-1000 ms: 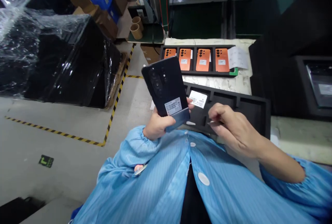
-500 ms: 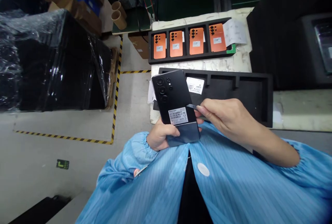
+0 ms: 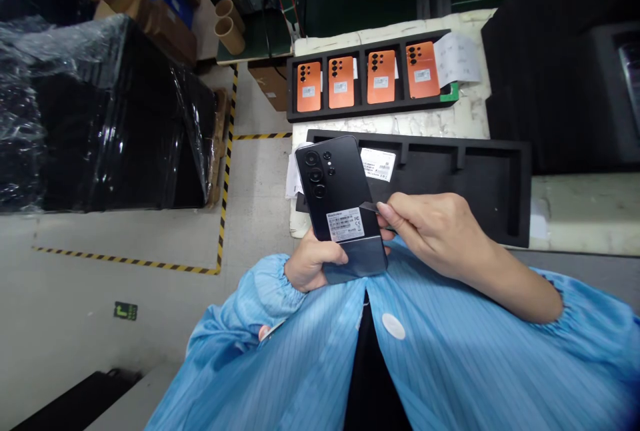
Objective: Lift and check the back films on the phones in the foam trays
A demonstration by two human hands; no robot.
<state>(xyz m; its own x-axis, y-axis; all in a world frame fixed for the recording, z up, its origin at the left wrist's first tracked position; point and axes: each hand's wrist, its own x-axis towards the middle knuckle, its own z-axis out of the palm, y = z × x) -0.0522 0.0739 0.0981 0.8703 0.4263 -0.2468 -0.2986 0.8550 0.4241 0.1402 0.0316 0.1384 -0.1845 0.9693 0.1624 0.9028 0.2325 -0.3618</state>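
My left hand (image 3: 313, 262) grips the lower end of a black phone (image 3: 337, 198), held back side up with its camera lenses at the top and a white label near the bottom. My right hand (image 3: 435, 228) is closed in a pinch on a small thin strip (image 3: 369, 206) at the phone's right edge, beside the label. Just behind the phone lies an empty black foam tray (image 3: 470, 178) with a white label sheet (image 3: 377, 163) in its left slot.
A second black tray (image 3: 370, 111) farther back holds several orange phones, with a white paper (image 3: 456, 60) at its right end. A shrink-wrapped black pallet load (image 3: 100, 118) stands at the left behind yellow-black floor tape. Dark equipment (image 3: 565, 91) stands at the right.
The view has tilted down and the phone sits lower and closer to my chest. My right hand has risen from the tray and brought the thin strip against the phone's right edge.
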